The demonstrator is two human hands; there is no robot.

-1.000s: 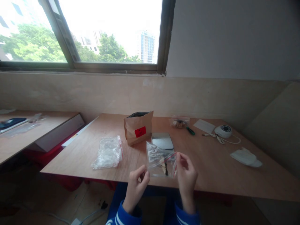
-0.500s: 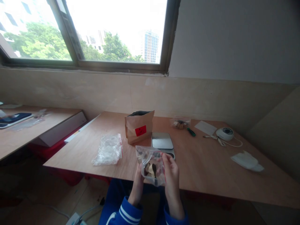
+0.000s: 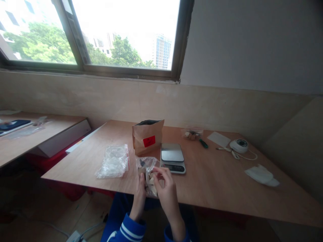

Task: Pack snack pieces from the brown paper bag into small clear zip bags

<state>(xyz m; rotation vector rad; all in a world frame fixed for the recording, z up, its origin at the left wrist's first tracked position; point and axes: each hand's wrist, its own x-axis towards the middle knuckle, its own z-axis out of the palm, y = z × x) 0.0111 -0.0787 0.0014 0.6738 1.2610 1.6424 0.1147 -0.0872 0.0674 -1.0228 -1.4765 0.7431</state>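
Note:
A clear zip-lock bag [image 3: 149, 162] with pale and dark dried pieces inside is held up at the table's near edge. My left hand [image 3: 139, 191] grips its left side, thumb in front. My right hand [image 3: 167, 190] is closed with thumb and fingers pinched at the bag's right side; its fingertips partly cover the contents. Just beyond the bag stands an open brown paper pouch [image 3: 138, 136] with a red label. A kitchen scale [image 3: 173, 153] with a bare metal plate lies right of the pouch, close to my right fingers.
A stack of clear zip-lock bags [image 3: 113, 161] lies to the left. At the back right are a filled clear bag [image 3: 192, 133], a green-handled tool [image 3: 203, 143], a white paper [image 3: 218, 138], a white dome camera [image 3: 238, 146] with its cable, and a crumpled white sheet [image 3: 262, 175].
The bag has turned and moved left, its contents now bunched between my hands. My right hand has shifted left, with its fingers bent over the bag. More of the scale's display shows.

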